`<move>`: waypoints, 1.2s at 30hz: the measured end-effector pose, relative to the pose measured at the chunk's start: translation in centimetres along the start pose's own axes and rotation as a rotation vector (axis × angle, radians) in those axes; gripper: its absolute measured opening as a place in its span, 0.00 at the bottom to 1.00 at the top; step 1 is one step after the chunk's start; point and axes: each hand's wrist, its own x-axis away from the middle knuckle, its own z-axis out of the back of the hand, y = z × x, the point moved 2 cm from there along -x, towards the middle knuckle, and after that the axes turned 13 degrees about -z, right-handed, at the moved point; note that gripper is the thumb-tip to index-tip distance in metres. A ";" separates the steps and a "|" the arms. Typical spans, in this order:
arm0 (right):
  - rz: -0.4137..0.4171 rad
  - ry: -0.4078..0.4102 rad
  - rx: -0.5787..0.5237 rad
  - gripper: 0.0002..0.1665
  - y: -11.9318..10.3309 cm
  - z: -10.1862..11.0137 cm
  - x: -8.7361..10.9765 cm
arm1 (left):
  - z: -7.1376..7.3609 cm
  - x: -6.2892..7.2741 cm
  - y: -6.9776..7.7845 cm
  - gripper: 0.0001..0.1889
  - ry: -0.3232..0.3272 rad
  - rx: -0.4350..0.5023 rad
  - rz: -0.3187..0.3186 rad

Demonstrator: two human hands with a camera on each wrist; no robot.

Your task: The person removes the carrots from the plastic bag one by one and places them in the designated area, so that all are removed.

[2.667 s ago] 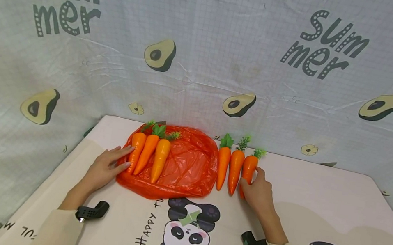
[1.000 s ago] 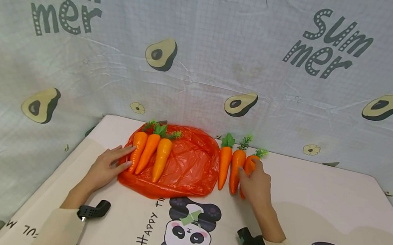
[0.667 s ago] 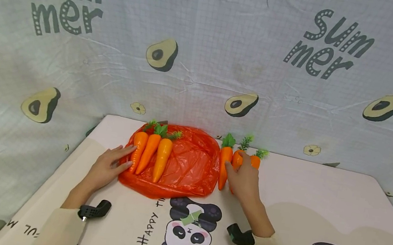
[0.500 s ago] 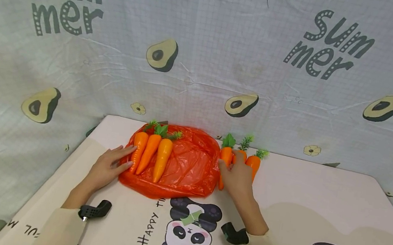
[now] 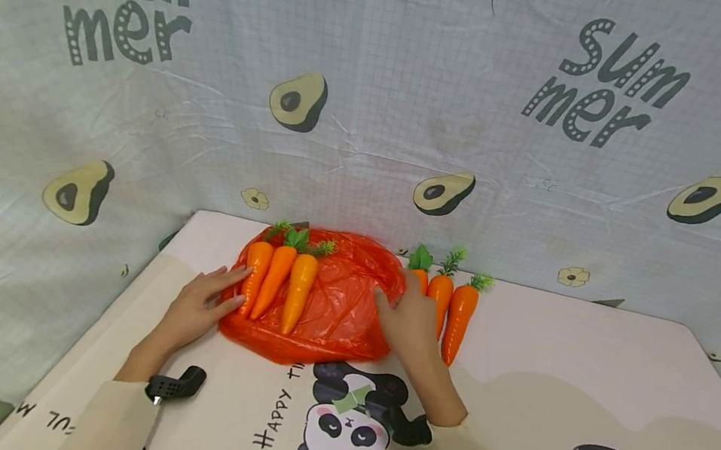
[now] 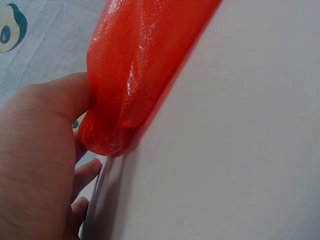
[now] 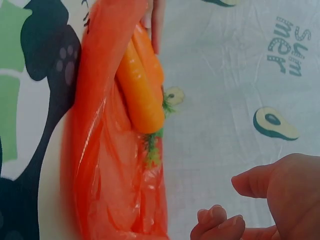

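Observation:
A red plastic bag (image 5: 347, 299) lies on the table with its rim rolled. Inside at its left are an orange carrot (image 5: 254, 279), a second carrot (image 5: 274, 282) and a yellower carrot (image 5: 300, 289), all with green tops. My left hand (image 5: 194, 307) rests at the bag's left rim, fingertips on the leftmost carrot; the left wrist view shows the thumb against the bag (image 6: 125, 75). Over the bag's right rim is my right hand (image 5: 412, 327), thumb and fingers apart, holding nothing. It partly hides a carrot (image 5: 421, 279); beside that lie a middle carrot (image 5: 439, 296) and a rightmost carrot (image 5: 459, 322).
The white table (image 5: 563, 350) carries a panda print (image 5: 343, 435) in front of the bag. A printed cloth (image 5: 378, 90) hangs behind and at the sides. Black wrist cameras sit on both wrists, such as the left camera (image 5: 175, 385).
My right hand has moved left from the rightmost carrot, across the other two, to the bag's right rim. The carrots stay where they were. My left hand has kept its place.

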 end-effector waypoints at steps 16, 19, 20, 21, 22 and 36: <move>0.004 -0.068 -0.059 0.34 -2.0 -1.6 1.0 | 0.1 0.0 0.0 0.30 -0.003 0.000 0.004; 0.029 -0.066 -0.056 0.33 -2.3 -2.0 1.2 | 0.2 0.0 0.0 0.29 0.003 0.003 0.000; 0.033 -0.071 -0.056 0.34 -2.4 -2.1 1.2 | 0.2 0.1 0.0 0.29 0.006 0.005 -0.003; 0.035 -0.078 -0.061 0.34 -2.5 -2.3 1.3 | 0.2 0.1 0.0 0.29 0.007 0.007 -0.003; 0.033 -0.086 -0.067 0.34 -2.6 -2.4 1.3 | 0.2 0.1 0.0 0.29 0.008 0.007 -0.003; 0.082 -0.133 -0.117 0.33 -3.8 -4.8 2.5 | 0.0 0.1 0.0 0.29 0.006 0.003 -0.006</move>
